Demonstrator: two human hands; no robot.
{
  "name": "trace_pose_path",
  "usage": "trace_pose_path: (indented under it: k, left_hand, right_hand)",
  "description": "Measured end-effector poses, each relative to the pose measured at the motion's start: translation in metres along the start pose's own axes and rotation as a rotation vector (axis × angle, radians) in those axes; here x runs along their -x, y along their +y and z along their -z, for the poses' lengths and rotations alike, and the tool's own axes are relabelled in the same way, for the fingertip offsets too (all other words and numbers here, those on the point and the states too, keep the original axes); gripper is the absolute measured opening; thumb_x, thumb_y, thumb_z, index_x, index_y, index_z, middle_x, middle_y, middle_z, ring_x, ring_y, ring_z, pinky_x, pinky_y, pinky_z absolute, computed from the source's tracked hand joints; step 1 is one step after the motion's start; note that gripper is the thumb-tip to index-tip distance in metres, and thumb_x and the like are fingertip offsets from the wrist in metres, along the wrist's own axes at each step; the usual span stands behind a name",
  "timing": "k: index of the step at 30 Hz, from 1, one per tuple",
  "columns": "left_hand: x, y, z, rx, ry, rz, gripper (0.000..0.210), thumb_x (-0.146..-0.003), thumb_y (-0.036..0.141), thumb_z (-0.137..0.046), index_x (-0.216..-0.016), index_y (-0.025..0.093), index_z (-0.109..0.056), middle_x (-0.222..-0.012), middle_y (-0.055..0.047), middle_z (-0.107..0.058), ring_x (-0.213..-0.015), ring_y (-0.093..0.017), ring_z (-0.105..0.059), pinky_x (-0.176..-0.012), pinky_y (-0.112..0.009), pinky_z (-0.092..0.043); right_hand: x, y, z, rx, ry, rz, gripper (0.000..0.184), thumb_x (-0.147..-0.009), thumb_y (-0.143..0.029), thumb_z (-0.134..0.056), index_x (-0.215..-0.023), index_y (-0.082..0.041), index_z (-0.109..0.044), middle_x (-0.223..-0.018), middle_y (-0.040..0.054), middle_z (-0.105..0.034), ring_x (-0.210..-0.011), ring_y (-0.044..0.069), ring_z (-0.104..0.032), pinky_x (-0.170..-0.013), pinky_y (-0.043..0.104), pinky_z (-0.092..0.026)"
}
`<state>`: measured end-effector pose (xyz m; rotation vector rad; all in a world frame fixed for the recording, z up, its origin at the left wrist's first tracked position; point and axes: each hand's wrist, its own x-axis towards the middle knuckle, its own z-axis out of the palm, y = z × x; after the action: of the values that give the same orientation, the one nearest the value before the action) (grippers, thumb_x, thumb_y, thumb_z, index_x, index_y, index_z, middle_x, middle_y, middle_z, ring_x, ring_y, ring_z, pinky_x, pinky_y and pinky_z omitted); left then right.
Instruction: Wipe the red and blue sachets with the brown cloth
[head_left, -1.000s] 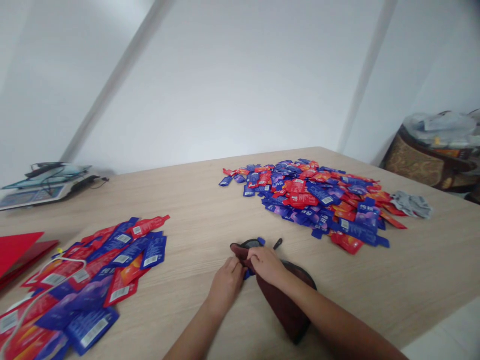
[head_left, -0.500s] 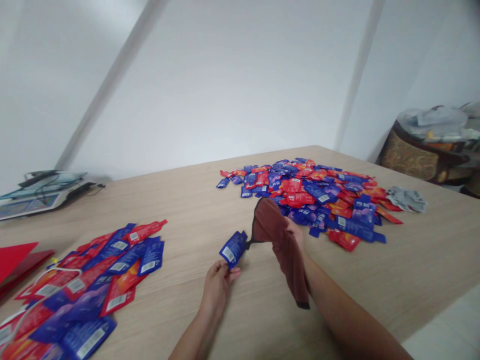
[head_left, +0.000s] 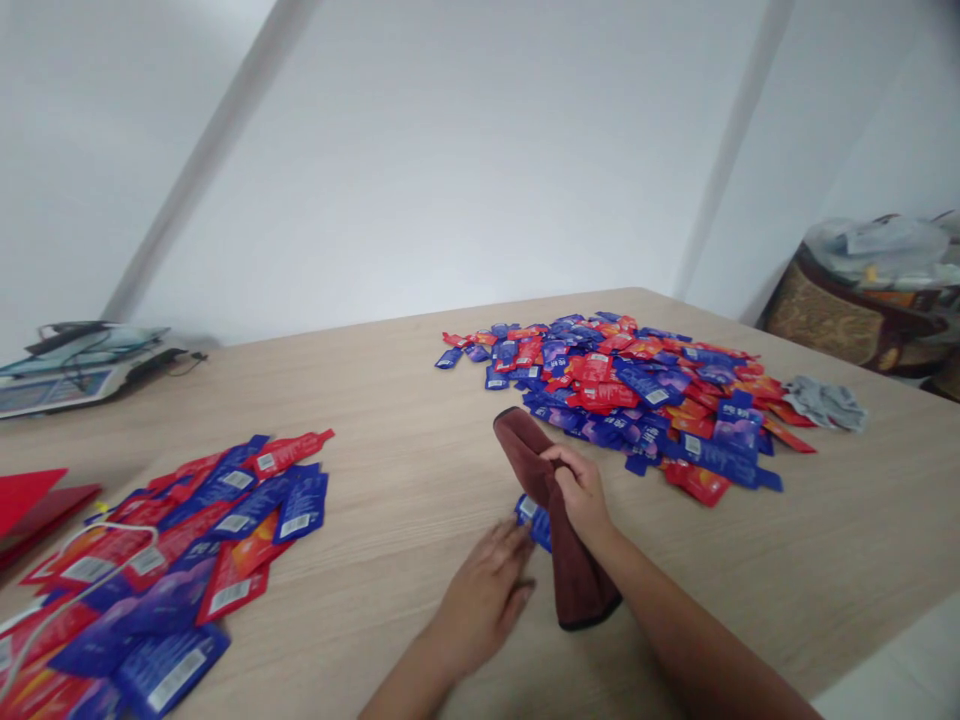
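Bunched in my right hand [head_left: 585, 495] is a brown cloth [head_left: 574, 560] with dark edging; the fingers are closed on its middle, and both ends hang loose. A small blue pouch [head_left: 529, 512] with a white label lies under the cloth, which hides much of it. My left hand [head_left: 487, 590] rests low over the table, palm down and fingers stretched out, with the fingertips at the pouch's near edge. Beyond my right hand spreads a big heap of blue and red pouches [head_left: 600, 385].
On the left, more blue and red pouches [head_left: 247, 515] lie in a pile, with a white cord handle [head_left: 112, 526] and red folded card [head_left: 30, 510] beside it. A scale-like device [head_left: 82, 385] stands at the back left. Grey gloves [head_left: 825, 402] lie on the wooden table [head_left: 360, 400] at right.
My left hand has moved right with the blue pouch, which now lies partly under the cloth. Its fingers have gone from pinching to stretched out. The cloth has swung round in my right hand.
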<state>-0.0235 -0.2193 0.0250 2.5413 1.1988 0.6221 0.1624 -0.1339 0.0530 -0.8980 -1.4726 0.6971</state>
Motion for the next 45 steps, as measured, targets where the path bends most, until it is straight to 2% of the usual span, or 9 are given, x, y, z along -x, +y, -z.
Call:
trace_pose_path:
  k: [3,7,14,17,24,29,36,39,45]
  left_hand:
    - [0.0,0.0,-0.008,-0.159,-0.119,-0.091,0.052,-0.092,0.031,-0.041,-0.141,0.023,-0.026,-0.146,-0.006,-0.034,-0.135,-0.019,-0.028,-0.11,-0.043,-0.029]
    - [-0.004,0.003,-0.009,-0.14,-0.085,-0.029,0.05,-0.091,0.027,-0.042,-0.139,0.022,-0.029,-0.14,-0.006,-0.042,-0.131,-0.019,-0.035,-0.109,-0.042,-0.031]
    - [-0.065,-0.004,-0.005,-0.188,-0.116,-0.18,0.062,-0.083,0.014,-0.042,-0.141,0.018,-0.024,-0.148,-0.008,-0.028,-0.137,-0.021,-0.02,-0.111,-0.044,-0.023]
    - [-0.083,-0.011,-0.018,-0.264,-0.193,-0.195,0.053,-0.087,0.024,-0.041,-0.139,0.019,-0.031,-0.144,-0.007,-0.037,-0.134,-0.023,-0.027,-0.108,-0.042,-0.026]
    - [-0.054,-0.011,-0.013,-0.526,-0.002,0.383,0.052,-0.085,0.043,-0.046,-0.124,0.009,-0.05,-0.108,-0.016,-0.058,-0.102,-0.029,-0.051,-0.085,-0.042,-0.043]
    - [-0.005,-0.004,-0.004,-0.469,0.099,0.212,0.06,-0.084,0.052,-0.046,-0.13,0.013,-0.044,-0.125,-0.014,-0.052,-0.115,-0.029,-0.046,-0.094,-0.044,-0.041]
    - [0.04,-0.009,-0.034,-0.497,0.036,0.025,0.048,-0.083,0.044,-0.052,-0.119,0.012,-0.054,-0.116,-0.015,-0.062,-0.11,-0.031,-0.056,-0.09,-0.044,-0.049]
    - [0.036,-0.01,-0.03,-0.513,0.041,0.01,0.052,-0.085,0.042,-0.049,-0.126,0.009,-0.049,-0.126,-0.017,-0.056,-0.115,-0.03,-0.053,-0.092,-0.042,-0.049]
    - [0.028,-0.009,-0.02,-0.52,0.055,-0.039,0.05,-0.089,0.037,-0.045,-0.13,0.008,-0.044,-0.134,-0.016,-0.048,-0.123,-0.027,-0.046,-0.097,-0.039,-0.047]
  right_hand:
    - [0.001,-0.001,-0.001,0.016,-0.027,0.027,0.023,-0.07,-0.014,-0.038,-0.075,-0.02,-0.06,-0.071,-0.001,-0.059,-0.07,0.016,-0.054,-0.067,0.026,-0.041]
    - [-0.001,0.004,0.007,0.052,0.129,0.049,0.023,-0.07,-0.016,-0.039,-0.076,-0.02,-0.061,-0.073,-0.0004,-0.06,-0.073,0.017,-0.054,-0.069,0.027,-0.041]
    - [-0.013,0.016,0.028,-0.028,0.405,-0.079,0.019,-0.071,-0.022,-0.04,-0.073,-0.019,-0.058,-0.065,-0.0016,-0.053,-0.062,0.015,-0.048,-0.059,0.025,-0.037]
    - [-0.013,0.018,0.026,0.004,0.342,-0.051,0.02,-0.071,-0.022,-0.039,-0.073,-0.019,-0.059,-0.069,-0.0006,-0.057,-0.067,0.016,-0.05,-0.062,0.026,-0.039]
    - [-0.011,0.013,0.01,0.054,0.133,0.04,0.032,-0.069,-0.013,-0.038,-0.089,-0.021,-0.062,-0.091,0.0019,-0.063,-0.09,0.019,-0.055,-0.083,0.031,-0.041]
    - [0.006,-0.004,-0.014,0.15,-0.146,0.089,0.044,-0.067,-0.007,-0.038,-0.1,-0.023,-0.062,-0.099,0.0034,-0.061,-0.097,0.018,-0.054,-0.088,0.031,-0.041]
    - [0.042,-0.017,-0.053,0.376,-0.841,0.197,0.045,-0.077,-0.01,-0.044,-0.113,-0.03,-0.062,-0.107,0.0003,-0.064,-0.104,0.017,-0.052,-0.093,0.034,-0.035]
    - [0.03,0.003,-0.052,0.476,-0.799,0.154,0.047,-0.08,-0.009,-0.042,-0.119,-0.03,-0.059,-0.121,0.0014,-0.059,-0.113,0.017,-0.048,-0.096,0.036,-0.033]
    - [-0.016,0.058,-0.015,0.622,-0.396,-0.03,0.046,-0.078,-0.007,-0.041,-0.117,-0.023,-0.061,-0.126,0.0075,-0.057,-0.116,0.022,-0.045,-0.097,0.043,-0.034]
